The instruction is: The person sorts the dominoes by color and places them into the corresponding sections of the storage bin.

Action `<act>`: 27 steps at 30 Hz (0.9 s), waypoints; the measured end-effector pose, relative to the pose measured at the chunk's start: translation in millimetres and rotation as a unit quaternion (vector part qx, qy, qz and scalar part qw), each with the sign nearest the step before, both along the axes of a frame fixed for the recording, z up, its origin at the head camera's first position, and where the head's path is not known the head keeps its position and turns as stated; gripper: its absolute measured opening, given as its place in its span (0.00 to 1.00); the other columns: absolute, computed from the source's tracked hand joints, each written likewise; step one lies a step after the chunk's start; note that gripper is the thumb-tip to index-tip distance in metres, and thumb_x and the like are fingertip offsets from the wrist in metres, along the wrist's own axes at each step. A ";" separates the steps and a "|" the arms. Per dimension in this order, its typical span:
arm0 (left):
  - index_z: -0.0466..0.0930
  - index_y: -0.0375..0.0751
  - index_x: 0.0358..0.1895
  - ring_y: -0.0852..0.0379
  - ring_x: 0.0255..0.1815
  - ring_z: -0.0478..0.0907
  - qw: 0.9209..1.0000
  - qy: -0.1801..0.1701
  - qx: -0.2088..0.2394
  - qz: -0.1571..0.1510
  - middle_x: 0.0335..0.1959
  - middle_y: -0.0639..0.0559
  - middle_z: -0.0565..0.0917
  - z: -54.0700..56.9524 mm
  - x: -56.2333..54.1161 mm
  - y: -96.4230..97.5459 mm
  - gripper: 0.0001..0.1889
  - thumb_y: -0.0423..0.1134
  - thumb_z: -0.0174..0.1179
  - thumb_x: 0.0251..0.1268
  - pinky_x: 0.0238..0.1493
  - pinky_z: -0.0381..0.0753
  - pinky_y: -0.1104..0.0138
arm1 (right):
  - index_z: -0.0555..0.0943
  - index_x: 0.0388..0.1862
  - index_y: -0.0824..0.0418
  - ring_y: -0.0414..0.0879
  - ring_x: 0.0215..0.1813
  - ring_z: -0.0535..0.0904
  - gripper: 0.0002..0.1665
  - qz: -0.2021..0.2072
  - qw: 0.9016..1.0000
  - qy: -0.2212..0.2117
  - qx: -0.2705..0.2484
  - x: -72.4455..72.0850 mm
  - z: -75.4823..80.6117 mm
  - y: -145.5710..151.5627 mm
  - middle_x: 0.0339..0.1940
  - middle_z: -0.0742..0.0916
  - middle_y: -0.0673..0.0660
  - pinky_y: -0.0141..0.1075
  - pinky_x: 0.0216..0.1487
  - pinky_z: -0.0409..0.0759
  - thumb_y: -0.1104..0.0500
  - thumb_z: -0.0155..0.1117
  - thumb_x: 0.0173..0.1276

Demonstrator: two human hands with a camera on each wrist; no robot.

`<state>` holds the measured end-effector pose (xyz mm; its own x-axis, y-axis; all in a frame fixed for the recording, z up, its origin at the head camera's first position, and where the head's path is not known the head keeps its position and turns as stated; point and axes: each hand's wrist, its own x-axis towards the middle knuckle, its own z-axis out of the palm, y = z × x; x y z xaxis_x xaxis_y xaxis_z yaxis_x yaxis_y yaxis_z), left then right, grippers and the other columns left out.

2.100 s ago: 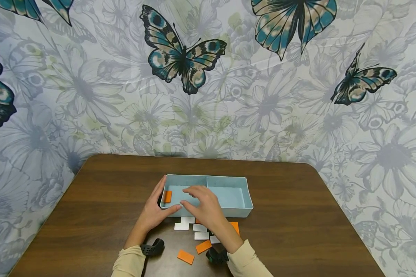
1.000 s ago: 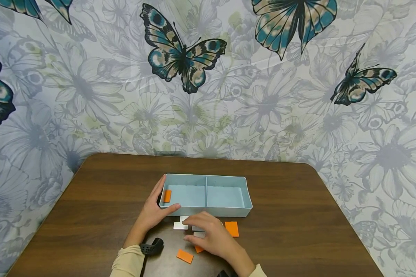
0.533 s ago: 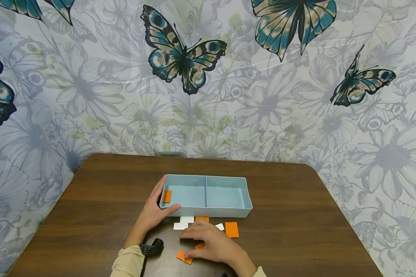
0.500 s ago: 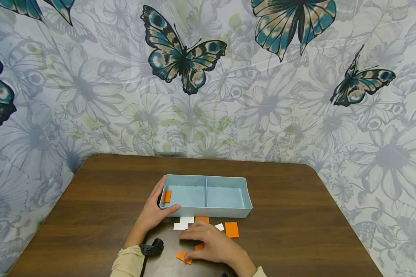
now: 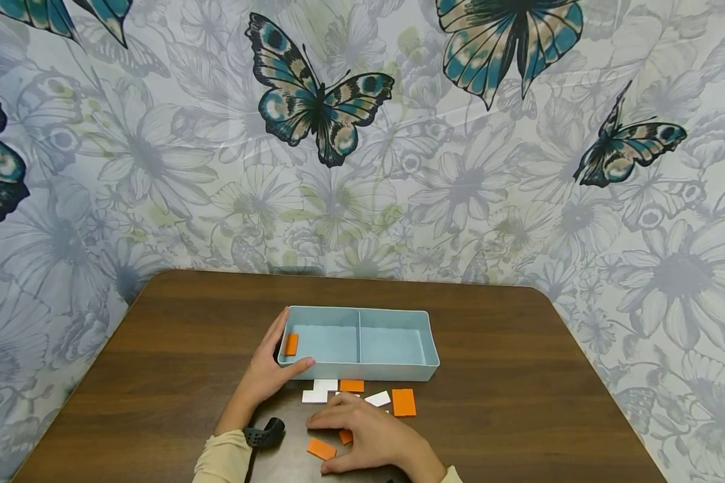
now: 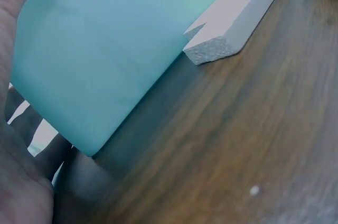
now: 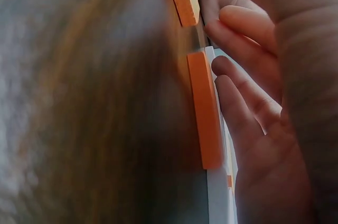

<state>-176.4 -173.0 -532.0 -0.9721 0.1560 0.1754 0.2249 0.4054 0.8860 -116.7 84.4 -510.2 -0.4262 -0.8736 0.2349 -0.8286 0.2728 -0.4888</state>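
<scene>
My left hand [image 5: 264, 376] holds the left end of a light blue two-compartment box [image 5: 371, 371], thumb on the front wall and fingers along the left side. In the left wrist view a white block [image 6: 237, 18] with a rough end lies against the box wall. One orange block [image 5: 292, 345] sits inside the left compartment. My right hand [image 5: 371, 436] is low over the loose blocks, thumb and fingers apart. Near its thumb lies an orange block [image 5: 321, 449]; another orange block [image 5: 346, 437] is partly hidden under the hand. Nothing shows pinched in the right wrist view.
Before the box lie white blocks [image 5: 315, 396], a tilted white block [image 5: 377, 399], an orange block [image 5: 352, 386] and a squarish orange piece [image 5: 404, 402]. The brown table [image 5: 507, 376] reaches back to a butterfly-patterned cloth [image 5: 459, 221].
My right hand has come out from over the box's left compartment, back toward me, and moved nearer and slightly left over the loose blocks. My left hand has stayed on the box.
</scene>
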 end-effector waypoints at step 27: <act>0.42 0.72 0.84 0.36 0.84 0.47 1.000 -0.001 0.006 0.002 0.86 0.50 0.46 1.2 2.3 0.5 0.57 0.52 0.75 0.59 0.70 0.56 0.26 | 0.79 0.70 0.51 0.37 0.70 0.71 0.32 0.032 0.998 -0.048 0.040 0.1 3.2 3.6 0.68 0.82 0.40 0.27 0.69 0.70 0.54 0.72 0.67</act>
